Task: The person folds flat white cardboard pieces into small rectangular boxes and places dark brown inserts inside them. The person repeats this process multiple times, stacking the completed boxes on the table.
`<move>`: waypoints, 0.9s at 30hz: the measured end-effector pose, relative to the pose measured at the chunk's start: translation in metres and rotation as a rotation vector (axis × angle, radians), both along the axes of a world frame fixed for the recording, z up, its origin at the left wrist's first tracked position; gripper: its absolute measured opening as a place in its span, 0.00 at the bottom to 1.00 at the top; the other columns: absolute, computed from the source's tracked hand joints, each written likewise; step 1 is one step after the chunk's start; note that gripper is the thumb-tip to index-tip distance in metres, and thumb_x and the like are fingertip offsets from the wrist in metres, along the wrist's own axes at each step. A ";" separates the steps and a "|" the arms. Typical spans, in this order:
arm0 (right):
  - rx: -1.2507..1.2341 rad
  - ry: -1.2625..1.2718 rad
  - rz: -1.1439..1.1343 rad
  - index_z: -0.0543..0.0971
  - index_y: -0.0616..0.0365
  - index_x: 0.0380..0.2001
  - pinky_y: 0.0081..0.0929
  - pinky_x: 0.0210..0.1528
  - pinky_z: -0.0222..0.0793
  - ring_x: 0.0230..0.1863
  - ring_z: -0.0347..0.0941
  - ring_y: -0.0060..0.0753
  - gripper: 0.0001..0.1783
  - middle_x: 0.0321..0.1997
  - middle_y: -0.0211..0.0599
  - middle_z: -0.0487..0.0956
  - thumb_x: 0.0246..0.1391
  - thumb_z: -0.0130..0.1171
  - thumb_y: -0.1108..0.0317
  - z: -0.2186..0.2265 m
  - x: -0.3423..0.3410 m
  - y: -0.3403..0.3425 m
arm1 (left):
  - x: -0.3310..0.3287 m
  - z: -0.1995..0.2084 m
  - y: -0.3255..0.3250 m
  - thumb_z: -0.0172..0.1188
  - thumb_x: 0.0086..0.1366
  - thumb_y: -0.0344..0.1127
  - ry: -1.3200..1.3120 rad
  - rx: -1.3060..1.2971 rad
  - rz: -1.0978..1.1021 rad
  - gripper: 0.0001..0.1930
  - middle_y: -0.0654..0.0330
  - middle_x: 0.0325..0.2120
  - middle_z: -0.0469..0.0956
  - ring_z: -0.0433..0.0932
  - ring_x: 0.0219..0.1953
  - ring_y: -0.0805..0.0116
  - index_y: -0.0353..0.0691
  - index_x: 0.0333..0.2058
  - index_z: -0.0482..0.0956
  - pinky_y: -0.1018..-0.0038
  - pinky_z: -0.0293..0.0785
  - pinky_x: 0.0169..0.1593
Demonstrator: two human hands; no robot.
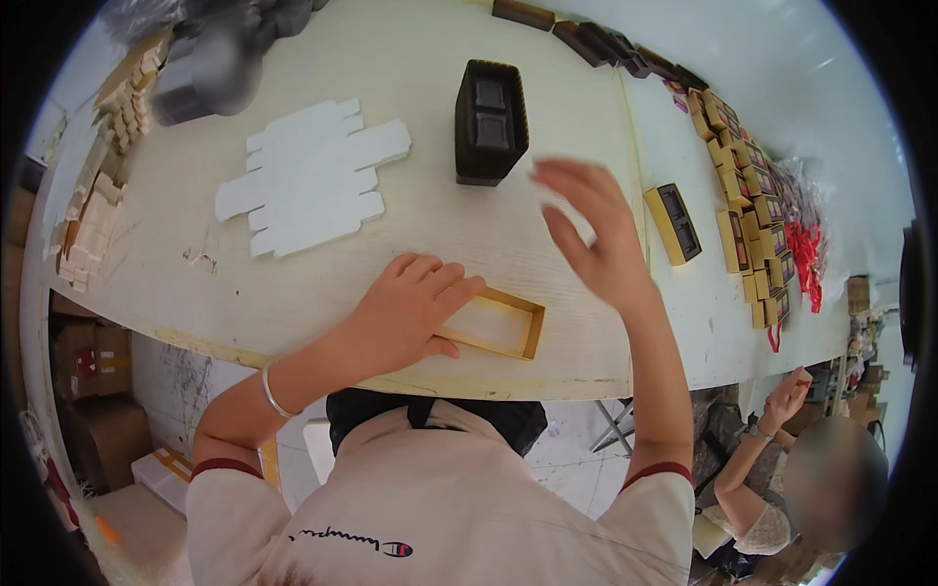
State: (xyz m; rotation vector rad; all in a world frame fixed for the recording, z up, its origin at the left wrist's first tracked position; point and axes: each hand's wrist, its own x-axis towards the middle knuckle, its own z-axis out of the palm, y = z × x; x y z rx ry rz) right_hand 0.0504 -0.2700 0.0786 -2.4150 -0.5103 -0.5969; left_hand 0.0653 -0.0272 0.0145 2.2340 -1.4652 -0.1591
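Observation:
My left hand (411,305) grips the left end of a shallow gold open-topped box (538,332) lying on the table near its front edge. The box's inside shows pale and bare. Raised over the table, my right hand (591,220) has its thumb and fingers apart and holds nothing. Just beyond it stands a tall stack of dark plastic trays (491,122), each with two square wells. Off to the right sits a gold box with a black tray (674,225) fitted inside.
Flat white box blanks (313,181) lie left of the stack. Rows of filled gold boxes (747,215) and red ribbons (805,264) line the right side. Folded card pieces (98,195) are piled at far left. A co-worker's hand (788,396) holds a small box at lower right.

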 end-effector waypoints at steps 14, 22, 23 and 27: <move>-0.071 -0.267 -0.004 0.77 0.58 0.24 0.31 0.34 0.62 0.30 0.69 0.37 0.08 0.27 0.32 0.76 0.43 0.68 0.72 0.027 0.062 0.004 | -0.010 0.020 0.020 0.69 0.50 0.56 -0.031 -0.307 0.241 0.40 0.52 0.57 0.64 0.68 0.52 0.55 0.44 0.59 0.68 0.57 0.62 0.60; 1.290 0.949 0.257 0.76 0.64 0.45 0.20 0.37 0.68 0.33 0.71 0.20 0.21 0.34 0.31 0.78 0.54 0.64 0.59 0.010 -0.082 -0.011 | -0.002 0.070 0.027 0.74 0.46 0.46 0.152 -0.397 0.077 0.41 0.49 0.60 0.65 0.77 0.37 0.60 0.41 0.58 0.69 0.72 0.76 0.39; 1.433 1.063 0.230 0.76 0.64 0.45 0.21 0.36 0.68 0.32 0.71 0.21 0.22 0.33 0.30 0.78 0.55 0.64 0.57 0.001 -0.090 -0.005 | 0.001 0.061 0.021 0.74 0.48 0.43 0.145 -0.420 -0.072 0.35 0.49 0.52 0.73 0.78 0.42 0.57 0.37 0.53 0.72 0.71 0.76 0.36; 1.621 1.007 -0.132 0.69 0.60 0.55 0.21 0.33 0.66 0.29 0.68 0.20 0.28 0.34 0.31 0.77 0.57 0.61 0.56 -0.033 -0.110 0.013 | -0.007 0.040 0.012 0.69 0.52 0.37 0.326 -0.269 -0.034 0.22 0.52 0.46 0.76 0.79 0.35 0.59 0.36 0.46 0.78 0.72 0.77 0.35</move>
